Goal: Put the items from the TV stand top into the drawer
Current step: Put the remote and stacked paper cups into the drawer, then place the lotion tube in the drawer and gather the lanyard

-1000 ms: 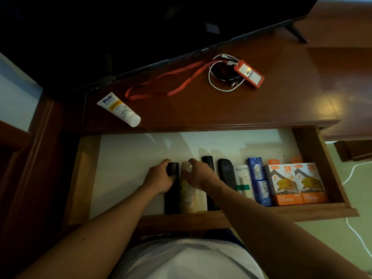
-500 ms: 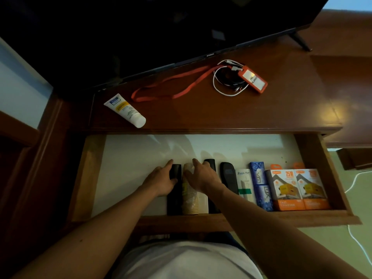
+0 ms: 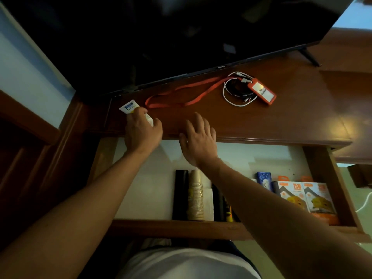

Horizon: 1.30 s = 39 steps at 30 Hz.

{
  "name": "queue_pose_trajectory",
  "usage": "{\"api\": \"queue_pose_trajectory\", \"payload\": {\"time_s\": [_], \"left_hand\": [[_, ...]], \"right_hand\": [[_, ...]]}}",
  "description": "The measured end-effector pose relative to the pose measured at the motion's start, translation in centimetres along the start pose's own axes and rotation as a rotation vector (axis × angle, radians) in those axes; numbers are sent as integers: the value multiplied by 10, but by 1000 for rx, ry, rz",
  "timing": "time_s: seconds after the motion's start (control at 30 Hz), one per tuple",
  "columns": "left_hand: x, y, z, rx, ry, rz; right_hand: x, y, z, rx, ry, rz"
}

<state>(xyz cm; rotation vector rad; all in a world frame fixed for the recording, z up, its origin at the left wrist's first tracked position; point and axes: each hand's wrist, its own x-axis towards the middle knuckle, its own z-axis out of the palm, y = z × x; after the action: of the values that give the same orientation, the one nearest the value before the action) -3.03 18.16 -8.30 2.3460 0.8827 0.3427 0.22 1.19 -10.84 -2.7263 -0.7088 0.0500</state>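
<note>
Already the open drawer [image 3: 330, 178] holds a stack of paper cups [image 3: 196, 195], a black roll [image 3: 180, 194] and charger boxes [image 3: 305, 197]. Left on the tabletop [image 3: 302, 117]: a white tube [image 3: 128, 107], an orange lanyard [image 3: 181, 93] with its badge [image 3: 262, 93], and a coiled white cable [image 3: 231, 93]. The left hand [image 3: 142, 130] closes over the tube; the right hand [image 3: 198, 137] hovers open near the tabletop's front edge, just short of the lanyard.
</note>
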Motion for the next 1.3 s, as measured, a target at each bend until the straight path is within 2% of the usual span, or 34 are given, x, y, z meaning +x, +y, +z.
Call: {"api": "queue_pose_trajectory", "payload": {"time_s": [0.13,0.3,0.43,0.53,0.73,0.8,0.93,1.13,1.3], "left_hand": [[28,1,3,136,-76,-174],[38,0,6,51,-82,-237],[28,-11,7,-34,-57,-218],[5,-21,4,-104,-55,-119],[-77,-42,7,-88,-102,111],[-99,-54,11,-82,-118,135],[-130,-72,21,-62,-175,80],[-140,-94,38,128,-354,-104],[-138,-97,48,232,-496,-120]], "right_hand": [[19,11,6,-67,-190,5],[24,22,17,-104,-263,84],[22,25,20,-95,-254,71],[19,28,21,-94,-225,50],[18,29,26,-110,-184,53],[17,29,26,-108,-177,52],[18,29,26,-106,-178,45],[17,29,26,-105,-176,42],[17,28,25,-104,-179,45]]}}
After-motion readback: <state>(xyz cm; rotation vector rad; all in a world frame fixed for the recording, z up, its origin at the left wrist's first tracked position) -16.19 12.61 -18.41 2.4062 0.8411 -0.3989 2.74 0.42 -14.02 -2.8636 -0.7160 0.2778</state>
